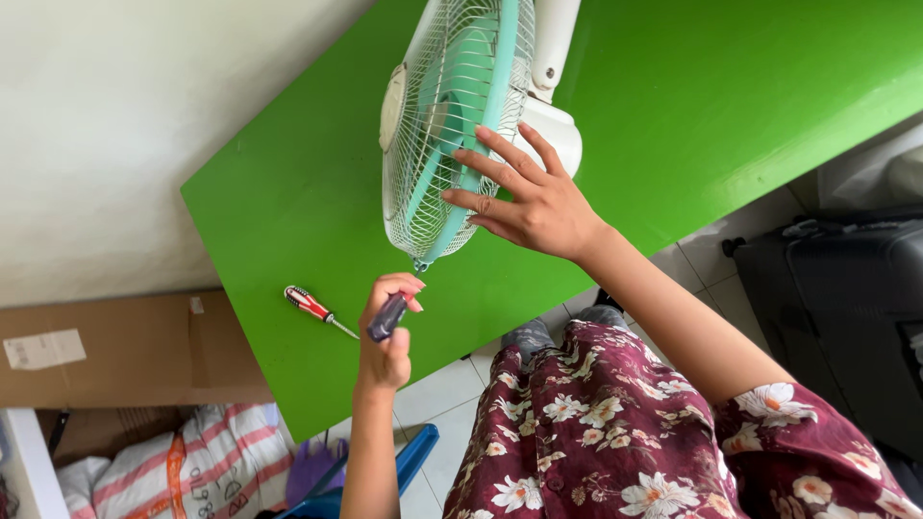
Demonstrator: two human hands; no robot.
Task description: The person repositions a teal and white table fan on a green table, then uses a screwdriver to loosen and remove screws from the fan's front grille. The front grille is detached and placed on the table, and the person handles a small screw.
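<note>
Right hand (538, 197) spread flat vs fan guard (452, 125), steadying fan upright on green bench (288, 211). Left hand (385, 336) closed round dark screwdriver (387, 317), tip just below guard's bottom clip. Likely mid guard-fastening step; next needs tip lined w/ screw. Red screwdriver (312, 306) lies nearby.

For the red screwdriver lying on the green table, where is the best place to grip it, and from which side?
Probably by the thick red handle, from above. The screwdriver lies flat on the table with open space all round, its thin shaft pointing towards the left hand. The handle is the wider part to pinch across.
</note>
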